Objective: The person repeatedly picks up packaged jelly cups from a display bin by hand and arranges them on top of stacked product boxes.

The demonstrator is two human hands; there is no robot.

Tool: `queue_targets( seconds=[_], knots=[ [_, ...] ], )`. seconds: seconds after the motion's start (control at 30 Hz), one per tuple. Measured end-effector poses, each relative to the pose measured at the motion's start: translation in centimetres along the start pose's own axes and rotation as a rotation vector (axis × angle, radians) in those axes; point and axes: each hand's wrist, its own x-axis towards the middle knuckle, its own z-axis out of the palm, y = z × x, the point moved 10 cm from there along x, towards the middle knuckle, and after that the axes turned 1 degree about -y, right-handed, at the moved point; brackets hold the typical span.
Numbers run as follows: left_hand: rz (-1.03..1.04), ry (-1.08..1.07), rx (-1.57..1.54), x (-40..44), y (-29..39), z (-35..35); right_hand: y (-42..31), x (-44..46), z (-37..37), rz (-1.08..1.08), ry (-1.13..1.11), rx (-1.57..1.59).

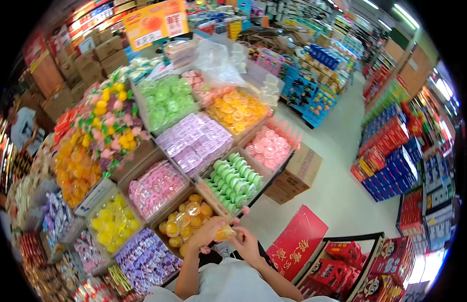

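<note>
My left hand (206, 234) is closed around an orange jelly cup (225, 232) in front of my body. The fingers of my right hand (246, 245) are pinched at the cup's right edge; exactly what they grip is small and blurred. Just left of my hands, a bin holds similar orange jelly cups (179, 226). Beyond the hands lie rows of green-wrapped sweets (232, 180). Purple-wrapped sweets (147, 259) fill the bin at lower left.
The display continues with yellow sweets (114, 221), pink packets (155, 187), lilac packs (193, 141) and green cups (168, 100). A cardboard box (295, 173) stands on the floor at its right side. A red sign (298, 242) and a rack of red packages (339, 264) are at my right.
</note>
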Motion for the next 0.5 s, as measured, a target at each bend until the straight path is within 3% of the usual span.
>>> queue_targets(
  seconds=[0.03, 0.13, 0.17, 0.27, 0.4, 0.5],
  knots=[
    [-0.038, -0.026, -0.013, 0.5, 0.2, 1.4, 0.7, -0.8, -0.8, 0.006, 0.005, -0.007],
    [0.175, -0.124, 0.121, 2.5, -0.2, 5.9, 4.0, -3.0, -2.9, 0.118, 0.075, 0.275],
    [0.097, -0.146, 0.099, 3.5, -4.0, 7.4, 5.0, -3.6, -3.2, 0.131, -0.010, 0.254],
    [-0.114, -0.359, 0.134, 4.3, -5.1, 12.1, 5.7, -5.2, -5.8, 0.081, 0.082, 0.422],
    [-0.102, -0.459, 0.019, 4.9, -0.9, 16.2, 6.8, -6.6, -8.1, 0.086, -0.021, 0.790],
    [-0.159, -0.580, 0.068, 5.5, -2.5, 19.0, 9.5, -7.2, -10.5, 0.235, 0.170, 0.538]
  ],
)
